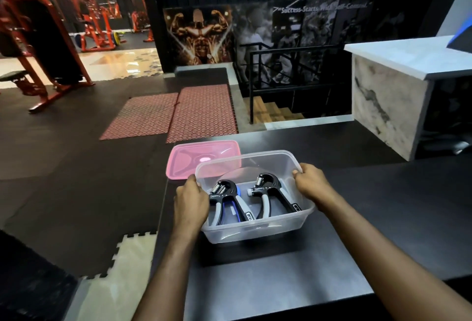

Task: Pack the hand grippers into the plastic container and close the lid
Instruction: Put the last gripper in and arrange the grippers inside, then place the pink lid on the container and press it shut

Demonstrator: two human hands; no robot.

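A clear plastic container point(255, 230) stands on the dark table. Inside it lie hand grippers side by side: a black, grey and blue one point(228, 199) on the left and a black and grey one point(270, 193) on the right. My left hand point(191, 202) grips the container's left rim. On the right rim my right hand point(310, 180) has its fingers curled over the edge. The pink lid point(189, 159) lies flat on the table just behind the container, at its left, apart from it.
The dark table point(281, 282) ends at its left edge near my left arm, with black floor mats below. A white marble counter point(398, 85) rises at the far right. Beyond the table are red patterned mats point(173, 113), a railed stairwell point(286, 95) and red gym machines point(43, 47).
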